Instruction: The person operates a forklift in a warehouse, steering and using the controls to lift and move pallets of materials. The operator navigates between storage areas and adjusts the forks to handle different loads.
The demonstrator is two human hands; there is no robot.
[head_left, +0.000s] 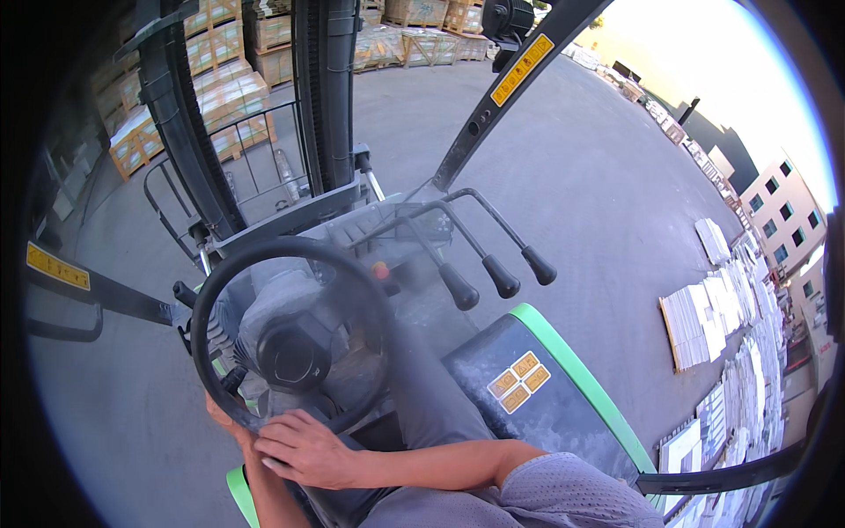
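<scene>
A black steering wheel (204,308) stands in front of me, its hub (295,354) dusty. At its lower left my left hand (227,421) is closed on the rim, and the rim hides some of its fingers. My right hand (306,449) lies over the bottom of the wheel, palm down. Its fingers stretch to the left, loosely bent, across my left wrist. Right of the wheel are three levers with black knobs (500,275), untouched by either hand.
Ahead rise the forklift's mast (327,97) and load guard (251,145). Crated stacks (211,88) stand beyond on grey pavement (598,194). Slab stacks (704,317) line the right side. A green-edged side panel (493,361) is beside my leg; a red button (380,270) is on the console.
</scene>
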